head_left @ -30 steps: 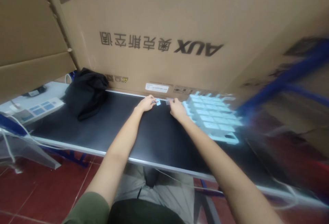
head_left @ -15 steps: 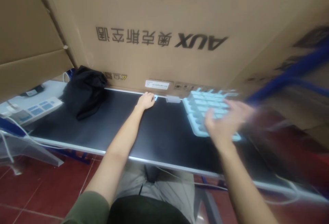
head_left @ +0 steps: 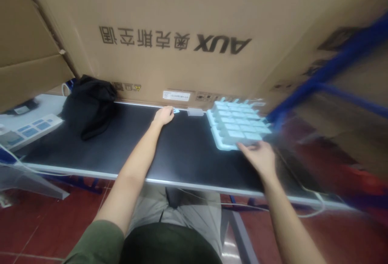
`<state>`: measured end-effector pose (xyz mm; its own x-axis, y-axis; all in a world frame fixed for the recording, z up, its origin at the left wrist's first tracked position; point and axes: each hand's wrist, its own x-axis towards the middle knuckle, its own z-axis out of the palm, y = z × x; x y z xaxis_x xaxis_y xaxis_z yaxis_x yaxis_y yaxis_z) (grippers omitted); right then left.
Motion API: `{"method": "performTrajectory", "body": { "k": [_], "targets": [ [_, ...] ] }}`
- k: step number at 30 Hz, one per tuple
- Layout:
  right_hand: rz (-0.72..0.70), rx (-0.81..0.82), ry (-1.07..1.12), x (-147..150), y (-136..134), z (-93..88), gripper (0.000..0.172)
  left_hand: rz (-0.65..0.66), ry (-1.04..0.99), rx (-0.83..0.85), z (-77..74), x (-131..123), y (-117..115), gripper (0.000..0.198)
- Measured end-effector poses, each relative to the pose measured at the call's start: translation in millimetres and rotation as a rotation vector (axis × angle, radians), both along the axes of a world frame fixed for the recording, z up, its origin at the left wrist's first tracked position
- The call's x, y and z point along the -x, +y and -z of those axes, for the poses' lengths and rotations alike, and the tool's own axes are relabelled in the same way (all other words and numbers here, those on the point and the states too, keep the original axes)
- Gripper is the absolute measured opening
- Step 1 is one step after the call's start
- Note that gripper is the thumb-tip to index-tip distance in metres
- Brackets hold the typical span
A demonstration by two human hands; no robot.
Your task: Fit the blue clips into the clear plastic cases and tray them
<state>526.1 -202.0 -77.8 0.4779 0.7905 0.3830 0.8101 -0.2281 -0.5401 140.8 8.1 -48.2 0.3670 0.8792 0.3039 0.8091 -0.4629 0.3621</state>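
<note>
My left hand (head_left: 164, 115) rests near the back edge of the black table mat, fingers curled. A small light blue piece (head_left: 176, 111) pokes out past its fingertips; most of it is hidden. To the right sits a light blue plastic box (head_left: 239, 123) with rows of small compartments and tabs sticking out along its far and right sides. My right hand (head_left: 261, 157) grips its near right edge, thumb on the rim, with the other fingers partly hidden.
A dark mat (head_left: 188, 155) covers the table. Behind stands a large cardboard carton (head_left: 169, 5). Black cloth (head_left: 87, 106) and a white power strip (head_left: 33, 130) lie at left. A clear small piece (head_left: 195, 112) lies at the back edge. A blue metal frame (head_left: 318, 74) rises at right.
My right hand has come from over the box to its near right edge and taken hold there. My left hand stays at the back edge with the small blue piece. The view has shifted slightly.
</note>
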Motion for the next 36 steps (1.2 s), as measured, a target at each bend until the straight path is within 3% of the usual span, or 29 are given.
{"method": "performTrajectory", "body": {
  "k": [4, 9, 12, 15, 22, 27, 30, 33, 36],
  "targets": [
    [0.048, 0.118, -0.105, 8.8, -2.1, -8.8, 0.042, -0.012, -0.026, -0.003, -0.6, -0.3, 0.7, 0.008],
    [0.085, 0.178, -0.181, 20.6, -5.4, -15.2, 0.044, -0.166, -0.094, -0.053, -2.3, 2.6, 0.7, 0.022],
    [0.081, 0.211, -0.196, 22.2, -7.0, -16.7, 0.047, -0.285, -0.127, -0.035, -2.2, 7.5, 1.2, 0.018],
    [0.078, 0.238, -0.189, 23.2, -8.4, -17.5, 0.051, -0.321, -0.14, 0.019, -1.1, 11.5, 2.3, 0.015],
    [0.155, 0.184, -0.121, 27.2, -9.6, -22.7, 0.072, -0.309, -0.194, 0.077, 3.7, 13.8, 7.1, 0.024],
    [0.167, 0.035, -0.009, 28.7, -13.4, -28.4, 0.068, -0.318, -0.24, 0.098, 7.7, 16.0, 9.6, 0.025],
    [0.199, -0.162, -0.039, 34.6, -23.9, -43.5, 0.058, -0.316, -0.264, 0.108, 9.2, 17.6, 10.9, 0.023],
    [0.133, -0.305, -0.102, 53.8, -34.7, -74.0, 0.052, -0.313, -0.282, 0.119, 10.1, 18.7, 13.2, 0.022],
    [-0.079, -0.162, -0.161, 89.8, -28.2, -108.1, 0.046, -0.322, -0.303, 0.136, 9.7, 18.8, 14.5, 0.022]
  ]
}}
